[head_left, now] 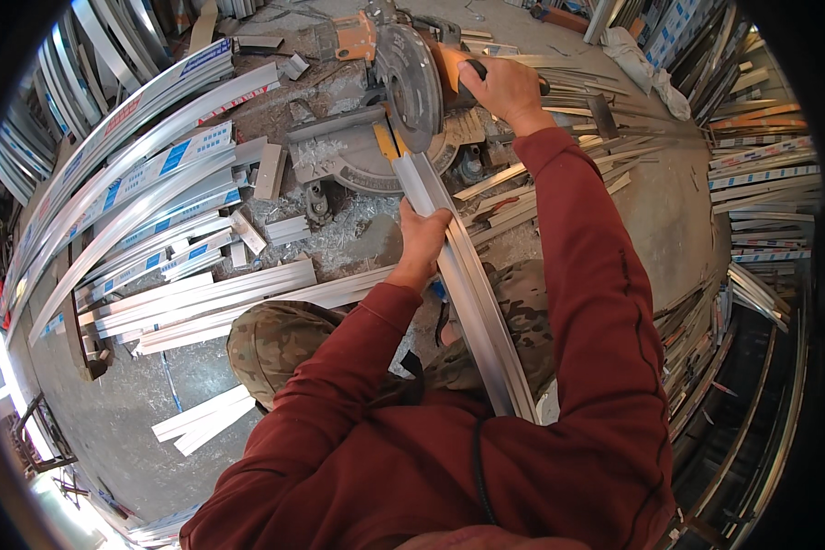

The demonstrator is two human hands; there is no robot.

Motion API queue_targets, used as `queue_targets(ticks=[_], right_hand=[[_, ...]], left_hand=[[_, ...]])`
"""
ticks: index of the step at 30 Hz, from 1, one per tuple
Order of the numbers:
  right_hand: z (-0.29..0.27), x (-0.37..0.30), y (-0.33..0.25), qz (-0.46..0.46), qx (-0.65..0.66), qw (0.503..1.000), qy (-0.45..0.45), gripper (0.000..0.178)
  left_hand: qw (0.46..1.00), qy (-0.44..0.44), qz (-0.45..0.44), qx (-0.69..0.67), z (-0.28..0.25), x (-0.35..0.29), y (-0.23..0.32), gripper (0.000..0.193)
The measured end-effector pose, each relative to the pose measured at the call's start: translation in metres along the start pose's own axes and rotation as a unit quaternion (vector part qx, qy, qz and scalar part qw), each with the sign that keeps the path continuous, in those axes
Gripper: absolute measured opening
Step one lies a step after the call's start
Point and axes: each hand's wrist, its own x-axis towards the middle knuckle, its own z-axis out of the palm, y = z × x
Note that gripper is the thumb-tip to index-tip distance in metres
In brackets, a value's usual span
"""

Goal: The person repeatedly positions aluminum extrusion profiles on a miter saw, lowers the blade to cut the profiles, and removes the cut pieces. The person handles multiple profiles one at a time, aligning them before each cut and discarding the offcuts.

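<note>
My right hand [508,90] is wrapped round the black handle of an orange miter saw [412,87]. The saw's round grey blade guard stands over its turntable base [344,156], above a yellow insert. With my left hand [422,240] I grip a long silver aluminium profile [472,293], thumb across its top. One end of the profile lies on the saw base close under the blade guard; the rest runs back toward me between my knees. Whether the blade touches the metal cannot be made out.
Stacks of aluminium profiles [156,174] with printed film lie to the left, beside short offcuts [270,171]. Metal shavings [357,238] litter the floor round the saw. More strips [559,73] lie beyond my right arm, and racks of profiles [761,174] stand far right.
</note>
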Motion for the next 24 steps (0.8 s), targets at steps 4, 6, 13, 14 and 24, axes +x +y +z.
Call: queue_targets(ticks=[4,6,13,14,24], right_hand=[[0.0,0.004,0.002,0.005,-0.009,1.0,-0.026,0.051],[-0.001,0.007,0.003,0.007,-0.014,0.999,-0.043,0.051],[0.003,0.006,0.005,0.007,-0.018,0.999,-0.026,0.049],[0.003,0.006,0.004,0.008,-0.017,0.999,-0.031,0.049],[0.005,0.003,0.005,0.012,-0.012,1.0,-0.024,0.046]], left_hand=[[1.0,0.002,-0.006,0.01,-0.001,0.001,-0.002,0.062],[1.0,0.004,-0.008,0.013,-0.002,0.004,-0.006,0.06],[1.0,0.0,-0.006,0.013,-0.001,0.007,-0.012,0.058],[1.0,0.001,-0.005,0.012,-0.001,0.007,-0.013,0.058],[1.0,0.007,-0.006,0.005,0.002,0.002,-0.007,0.06]])
